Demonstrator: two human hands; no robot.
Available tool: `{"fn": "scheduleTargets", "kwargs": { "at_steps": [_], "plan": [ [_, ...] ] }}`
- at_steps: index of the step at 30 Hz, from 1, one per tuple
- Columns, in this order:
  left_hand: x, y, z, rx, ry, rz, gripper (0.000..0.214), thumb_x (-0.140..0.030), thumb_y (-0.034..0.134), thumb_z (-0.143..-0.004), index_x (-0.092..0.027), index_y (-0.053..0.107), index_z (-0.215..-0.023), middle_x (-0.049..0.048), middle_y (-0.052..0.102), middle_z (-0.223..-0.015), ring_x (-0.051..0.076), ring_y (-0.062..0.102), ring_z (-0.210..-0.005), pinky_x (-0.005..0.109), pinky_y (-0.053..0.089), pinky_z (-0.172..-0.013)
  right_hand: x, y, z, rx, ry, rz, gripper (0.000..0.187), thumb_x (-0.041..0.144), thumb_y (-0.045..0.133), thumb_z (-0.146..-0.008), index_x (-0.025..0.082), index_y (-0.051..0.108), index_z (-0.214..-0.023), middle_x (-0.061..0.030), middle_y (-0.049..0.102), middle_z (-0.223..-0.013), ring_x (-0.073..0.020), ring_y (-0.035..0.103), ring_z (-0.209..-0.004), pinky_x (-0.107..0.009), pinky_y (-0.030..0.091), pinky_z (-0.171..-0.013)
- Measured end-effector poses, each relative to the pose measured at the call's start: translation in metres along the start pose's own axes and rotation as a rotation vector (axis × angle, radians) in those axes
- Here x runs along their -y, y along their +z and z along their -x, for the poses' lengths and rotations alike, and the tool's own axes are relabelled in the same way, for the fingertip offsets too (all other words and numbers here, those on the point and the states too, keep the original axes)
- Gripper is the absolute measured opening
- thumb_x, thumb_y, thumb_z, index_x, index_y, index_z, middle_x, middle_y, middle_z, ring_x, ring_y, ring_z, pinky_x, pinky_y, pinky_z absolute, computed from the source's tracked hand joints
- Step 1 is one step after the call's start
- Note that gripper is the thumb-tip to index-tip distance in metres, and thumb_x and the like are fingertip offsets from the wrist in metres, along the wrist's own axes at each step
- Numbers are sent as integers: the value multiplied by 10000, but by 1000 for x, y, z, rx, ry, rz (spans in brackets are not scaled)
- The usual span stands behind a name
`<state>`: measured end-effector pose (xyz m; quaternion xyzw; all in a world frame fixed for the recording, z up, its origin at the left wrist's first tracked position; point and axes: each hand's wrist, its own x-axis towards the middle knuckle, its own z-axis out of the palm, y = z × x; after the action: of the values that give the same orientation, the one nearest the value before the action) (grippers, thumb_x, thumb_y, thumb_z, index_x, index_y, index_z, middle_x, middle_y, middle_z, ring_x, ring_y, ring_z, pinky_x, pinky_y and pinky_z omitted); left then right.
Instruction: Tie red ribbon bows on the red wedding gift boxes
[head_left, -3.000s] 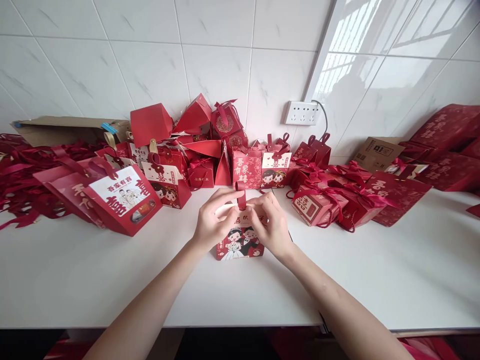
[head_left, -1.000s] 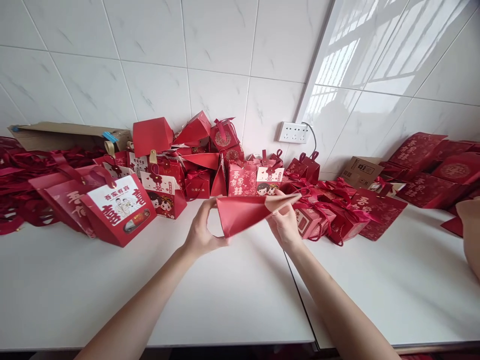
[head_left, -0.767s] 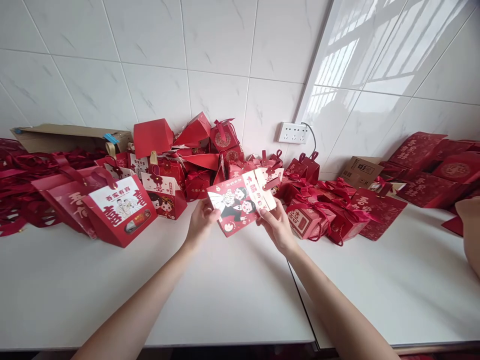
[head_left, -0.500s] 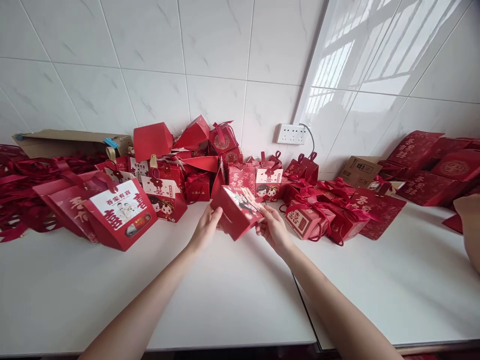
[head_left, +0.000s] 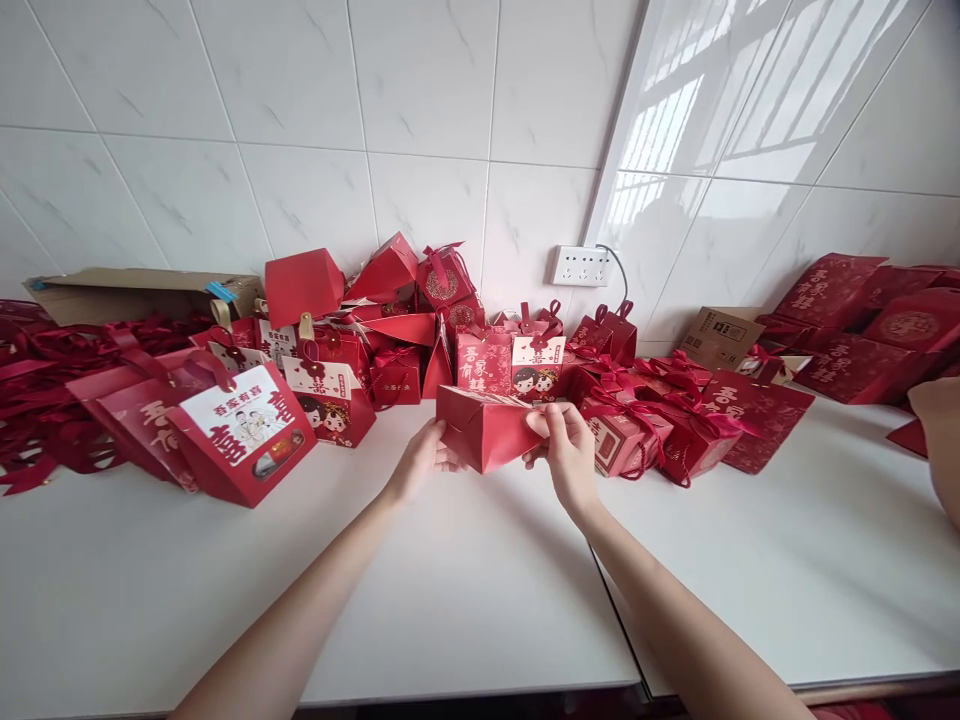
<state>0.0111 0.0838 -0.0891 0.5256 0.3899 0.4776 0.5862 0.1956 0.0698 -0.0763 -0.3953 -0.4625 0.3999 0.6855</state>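
Note:
A red paper gift box (head_left: 487,435) is held up over the white table (head_left: 450,620), tipped so that its plain red side and folded end face me. My left hand (head_left: 421,460) grips its left end, the fingers curled under the lower edge. At the right end, my right hand (head_left: 564,445) pinches the box between thumb and fingers. Most of its printed face is turned away upward. Behind it stand finished-looking boxes, among them one with two cartoon faces (head_left: 538,368). To the left sits a red box with a white printed panel (head_left: 244,430).
Ribbon-tied red boxes (head_left: 626,430) crowd the right of my hands. Red ribbons (head_left: 67,400) lie heaped at far left before a cardboard box (head_left: 142,290). A power strip (head_left: 581,266) hangs on the tiled wall. More red boxes (head_left: 855,370) are stacked at far right.
Both hands have turned the gift box, so its printed face no longer shows and a plain red side faces me. My right hand has shifted slightly right.

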Motion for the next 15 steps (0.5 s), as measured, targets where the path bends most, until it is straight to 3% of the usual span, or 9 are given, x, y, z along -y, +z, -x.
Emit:
{"fn": "scheduleTargets", "kwargs": {
  "at_steps": [3, 5, 8, 10, 12, 15],
  "plan": [
    [2, 2, -2, 0, -110, -30, 576, -716, 418, -705, -166, 547, -817, 56, 661, -701, 210, 633, -653, 362, 480, -692, 5, 0, 5, 21, -104, 56, 338, 523, 568, -805, 196, 481, -782, 40, 557, -684, -60, 482, -364, -206, 427, -335],
    [3, 3, -1, 22, -123, -36, 670, -765, 369, -698, -167, 578, -915, 74, 680, -748, 237, 648, -724, 376, 484, -719, 3, -3, 6, 17, -192, 111, 314, 515, 523, -836, 204, 497, -802, 30, 545, -682, -92, 523, -451, -219, 447, -379],
    [5, 3, 0, 28, -47, 8, 841, -828, 225, -692, -162, 582, -1061, 117, 701, -897, 276, 654, -851, 388, 497, -728, -4, -9, 5, 16, -399, 272, 316, 501, 405, -897, 212, 527, -858, -17, 558, -778, -156, 572, -683, -285, 504, -552],
    [6, 2, 1, -11, 36, -37, 897, -830, 143, -699, -144, 598, -1057, 132, 695, -960, 285, 647, -908, 386, 505, -739, -8, -12, 5, 55, -545, 383, 291, 464, 367, -921, 219, 522, -946, -45, 557, -885, -180, 562, -801, -330, 500, -668],
    [6, 1, 5, -14, 91, -164, 782, -792, 310, -704, -139, 627, -996, 116, 700, -940, 282, 642, -907, 373, 504, -753, -10, -12, 6, 94, -623, 405, 232, 393, 380, -931, 237, 454, -1086, -59, 533, -972, -183, 552, -844, -352, 486, -715],
    [4, 0, 12, 83, 180, -412, 483, -559, 610, -681, -157, 637, -946, 64, 703, -903, 252, 631, -872, 339, 493, -775, -7, -8, 8, 154, -618, 280, 353, 290, 409, -932, 279, 270, -1256, -45, 504, -965, -157, 540, -766, -333, 481, -662]
  ]
}}
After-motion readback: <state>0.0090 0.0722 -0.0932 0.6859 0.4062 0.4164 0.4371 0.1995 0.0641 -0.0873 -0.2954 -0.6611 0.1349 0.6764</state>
